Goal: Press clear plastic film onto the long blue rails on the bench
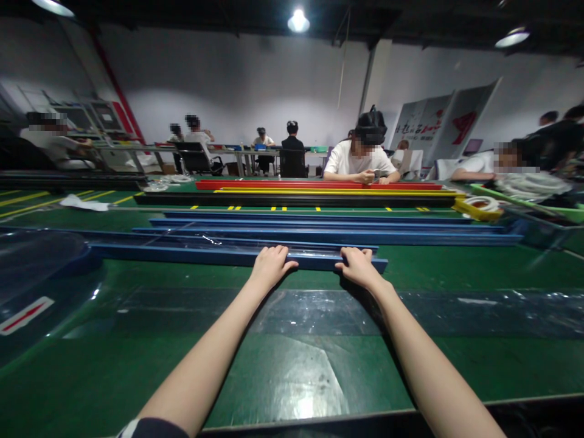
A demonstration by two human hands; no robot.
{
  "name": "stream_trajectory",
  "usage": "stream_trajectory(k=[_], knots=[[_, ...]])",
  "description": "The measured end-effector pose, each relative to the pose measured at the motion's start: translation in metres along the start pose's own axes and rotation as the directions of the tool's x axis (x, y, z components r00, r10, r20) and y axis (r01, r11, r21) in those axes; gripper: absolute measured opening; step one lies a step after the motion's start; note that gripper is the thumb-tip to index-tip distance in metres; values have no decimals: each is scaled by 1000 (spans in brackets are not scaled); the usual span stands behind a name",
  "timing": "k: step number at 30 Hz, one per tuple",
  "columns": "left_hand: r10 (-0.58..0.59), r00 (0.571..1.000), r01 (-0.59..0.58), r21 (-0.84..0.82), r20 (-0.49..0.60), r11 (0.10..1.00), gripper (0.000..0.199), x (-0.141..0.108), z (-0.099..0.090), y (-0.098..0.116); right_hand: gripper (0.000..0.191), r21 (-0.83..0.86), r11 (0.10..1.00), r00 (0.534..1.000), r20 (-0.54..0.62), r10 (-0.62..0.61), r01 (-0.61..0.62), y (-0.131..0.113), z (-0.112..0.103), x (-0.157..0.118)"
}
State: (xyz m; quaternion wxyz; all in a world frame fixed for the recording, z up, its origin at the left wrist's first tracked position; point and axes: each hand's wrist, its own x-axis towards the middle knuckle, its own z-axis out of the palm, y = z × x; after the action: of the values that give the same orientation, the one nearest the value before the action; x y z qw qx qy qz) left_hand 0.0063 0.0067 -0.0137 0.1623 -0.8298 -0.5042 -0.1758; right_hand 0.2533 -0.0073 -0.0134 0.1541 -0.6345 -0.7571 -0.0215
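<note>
A long blue channel-shaped rail (pixel 314 263) lies crosswise in front of me on the green table (pixel 182 377). My left hand (pixel 271 264) is closed over it, fingers across the top and thumb along the near side. Close to the rail's right end, my right hand (pixel 359 265) grips it the same way. A clear plastic film shows inside the channel, stretching off to the left; whether my fingertips touch it is hidden. Nearer to me, beneath my forearms, a wide transparent plastic strip (pixel 314 311) lies flat.
Behind are more blue rails (pixel 456 238), a black rail (pixel 182 199), a yellow rail (pixel 319 191) and a red rail (pixel 292 184). Clear rolled plastic (pixel 41 261) sits at left. At right stands a yellow tray (pixel 481 214) with white coils. A co-worker (pixel 340 164) sits opposite.
</note>
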Motion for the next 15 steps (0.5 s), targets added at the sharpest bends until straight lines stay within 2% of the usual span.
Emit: stream_trajectory(k=[15], knots=[[-40,999,39,34,25,999,40,2,0,-1,10,-15,1000,1000,3,4,-4,1,1,0]])
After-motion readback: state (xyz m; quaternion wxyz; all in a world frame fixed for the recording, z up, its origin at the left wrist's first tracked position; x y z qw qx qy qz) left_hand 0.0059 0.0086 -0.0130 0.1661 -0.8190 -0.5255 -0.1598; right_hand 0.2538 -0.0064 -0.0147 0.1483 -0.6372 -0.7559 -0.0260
